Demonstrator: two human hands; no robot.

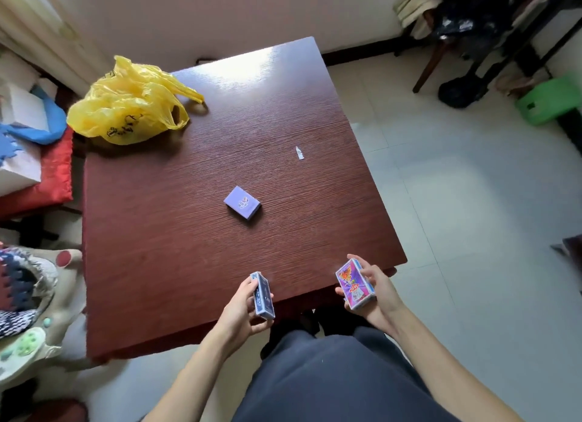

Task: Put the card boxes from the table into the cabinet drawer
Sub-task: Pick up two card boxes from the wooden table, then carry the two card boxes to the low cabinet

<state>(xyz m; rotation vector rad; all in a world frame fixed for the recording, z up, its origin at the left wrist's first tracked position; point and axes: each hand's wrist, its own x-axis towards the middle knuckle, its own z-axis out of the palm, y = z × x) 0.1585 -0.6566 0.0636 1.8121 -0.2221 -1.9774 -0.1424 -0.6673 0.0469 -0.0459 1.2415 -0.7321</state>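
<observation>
A dark red wooden table (176, 258) fills the middle of the view. One purple card box (242, 202) lies flat near the table's centre. My left hand (244, 311) grips a blue card box (263, 296) on its edge, just above the table's near rim. My right hand (376, 287) holds a purple and pink card box (354, 285) with its printed face turned up, off the table's near right corner. Both hands are well short of the box on the table. No cabinet drawer is in view.
A crumpled yellow plastic bag (126, 106) sits on the far left corner of the table. A small white paper scrap (299, 153) lies toward the right side. Red cushion (53, 172) and clutter crowd the left; a green stool (549, 102) and dark chair legs stand far right on tiled floor.
</observation>
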